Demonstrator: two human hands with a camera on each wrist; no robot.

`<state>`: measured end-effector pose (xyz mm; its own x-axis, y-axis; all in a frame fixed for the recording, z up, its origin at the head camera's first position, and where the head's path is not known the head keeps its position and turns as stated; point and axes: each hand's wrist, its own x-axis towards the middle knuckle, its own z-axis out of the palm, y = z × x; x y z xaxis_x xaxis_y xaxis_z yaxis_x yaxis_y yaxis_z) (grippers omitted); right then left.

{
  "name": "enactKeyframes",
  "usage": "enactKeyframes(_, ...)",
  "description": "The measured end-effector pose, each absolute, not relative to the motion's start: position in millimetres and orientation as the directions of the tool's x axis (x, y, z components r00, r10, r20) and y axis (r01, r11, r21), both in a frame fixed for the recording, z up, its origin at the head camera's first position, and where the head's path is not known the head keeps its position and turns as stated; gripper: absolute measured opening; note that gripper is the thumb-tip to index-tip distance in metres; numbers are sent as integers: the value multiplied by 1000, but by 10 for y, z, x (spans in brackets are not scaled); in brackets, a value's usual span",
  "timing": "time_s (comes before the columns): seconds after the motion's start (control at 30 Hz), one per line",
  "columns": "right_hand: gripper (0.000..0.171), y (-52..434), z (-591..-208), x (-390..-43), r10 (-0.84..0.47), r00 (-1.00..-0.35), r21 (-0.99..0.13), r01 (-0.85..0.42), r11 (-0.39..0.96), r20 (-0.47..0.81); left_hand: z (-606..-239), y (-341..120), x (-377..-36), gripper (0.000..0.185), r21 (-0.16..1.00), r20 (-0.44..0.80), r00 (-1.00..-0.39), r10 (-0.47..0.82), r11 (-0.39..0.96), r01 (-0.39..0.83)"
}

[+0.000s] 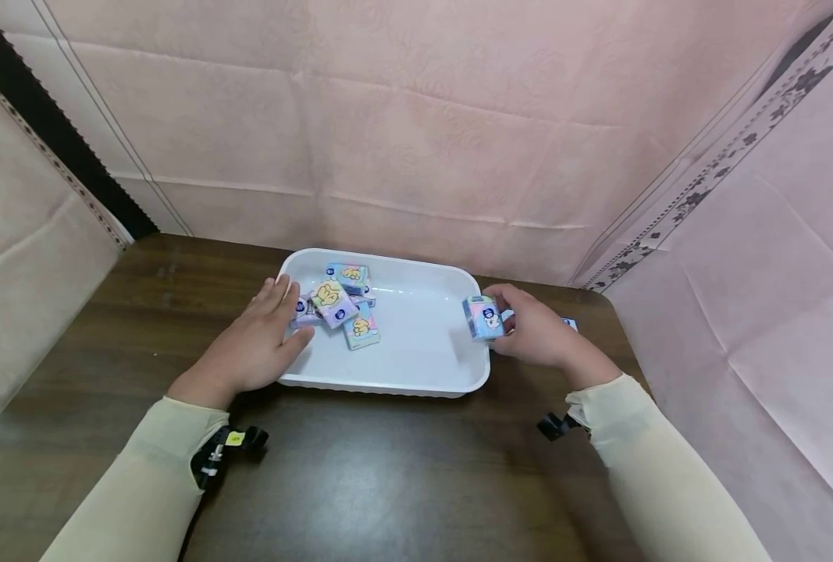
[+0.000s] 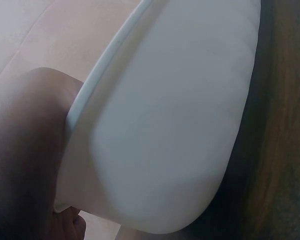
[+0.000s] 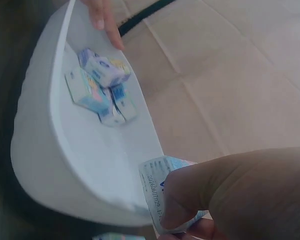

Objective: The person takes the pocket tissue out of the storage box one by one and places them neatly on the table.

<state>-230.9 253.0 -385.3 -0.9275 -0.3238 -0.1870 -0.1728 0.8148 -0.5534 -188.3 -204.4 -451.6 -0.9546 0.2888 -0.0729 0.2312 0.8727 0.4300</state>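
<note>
Table: dark wood, backed by pink cloth walls.
Tray: white plastic, oblong, lying flat at the table's middle.
Left hand: fingers straight and relaxed, resting on the tray's left rim, fingertips just beside the pile; it holds nothing.
Right hand: grip closed, thumb and fingers pinching one tissue packet over the tray's right rim.
Pile of tissue packets: small pastel packs with cartoon prints, overlapping in the tray's far left part.
Loose packet: on the table behind the right hand, mostly hidden.
</note>
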Motion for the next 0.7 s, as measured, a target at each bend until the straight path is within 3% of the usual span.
enactKeyframes(0.3,80,2912,-3880,-2334,-264,-951,-529,-142,837,-163,-4538,-2054,-1889,96,429,-60,-956,288,872,236)
enactKeyframes(0.7,90,3509,-4093,-2449,-150,-970,-488,-37,872,-194,-4554,-2063,-1898,96,434,-64,-955,289,870,234)
